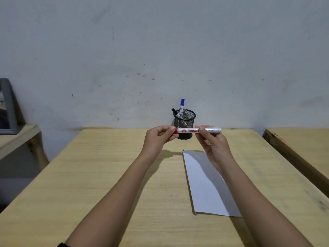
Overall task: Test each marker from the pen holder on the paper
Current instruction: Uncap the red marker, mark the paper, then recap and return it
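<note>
Hands [160, 138] gripping red marker [188, 130]

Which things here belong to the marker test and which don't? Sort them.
Belongs to the job:
- red-capped white marker, held by left hand and right hand
- black mesh pen holder
- blue-capped marker
- black-capped marker
- white paper sheet

Just lying about:
- grey framed object on the side shelf

a light wooden table [89, 175] is seen against a pale, scuffed wall [160, 50] marked with small dark specks. a second wooden surface [302, 139] is set just beside it at the right edge, and a lower wooden shelf [19, 138] is placed at the left, on which a grey framed object [8, 106] is leaned against the wall.
</note>
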Available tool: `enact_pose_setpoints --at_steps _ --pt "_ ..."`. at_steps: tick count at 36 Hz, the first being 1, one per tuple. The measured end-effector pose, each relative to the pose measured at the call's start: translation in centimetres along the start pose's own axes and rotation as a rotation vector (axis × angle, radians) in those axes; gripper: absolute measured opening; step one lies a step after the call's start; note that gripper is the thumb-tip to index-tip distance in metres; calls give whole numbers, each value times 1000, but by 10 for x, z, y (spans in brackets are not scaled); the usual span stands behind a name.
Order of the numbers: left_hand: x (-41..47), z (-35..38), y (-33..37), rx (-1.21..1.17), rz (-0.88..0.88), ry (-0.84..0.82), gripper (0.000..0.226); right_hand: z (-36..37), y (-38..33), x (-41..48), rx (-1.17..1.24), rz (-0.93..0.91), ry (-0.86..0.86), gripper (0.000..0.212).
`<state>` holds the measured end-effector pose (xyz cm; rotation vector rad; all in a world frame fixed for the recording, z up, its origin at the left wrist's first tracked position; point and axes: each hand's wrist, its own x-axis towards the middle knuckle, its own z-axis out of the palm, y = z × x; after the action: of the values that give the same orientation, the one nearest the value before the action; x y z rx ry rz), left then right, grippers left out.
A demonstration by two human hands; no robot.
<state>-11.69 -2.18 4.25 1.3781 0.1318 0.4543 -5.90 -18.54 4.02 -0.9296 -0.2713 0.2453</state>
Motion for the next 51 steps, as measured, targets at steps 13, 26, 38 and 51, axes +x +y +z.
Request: enact_pose_setpoints --at_steps 13,26,38,51 --pt "12 -14 -3 -66 -209 84 20 -6 -17 10 -64 -80 -110 36" --pt "12 -56 -36 1063 -36 109 14 -39 -9 15 41 -103 161 11" --pt "18 -50 -45 1233 -48 33 32 -31 -3 15 -66 -104 216 16" --pt "-22 4 -36 969 276 -231 35 -33 6 20 -243 -72 124 20"
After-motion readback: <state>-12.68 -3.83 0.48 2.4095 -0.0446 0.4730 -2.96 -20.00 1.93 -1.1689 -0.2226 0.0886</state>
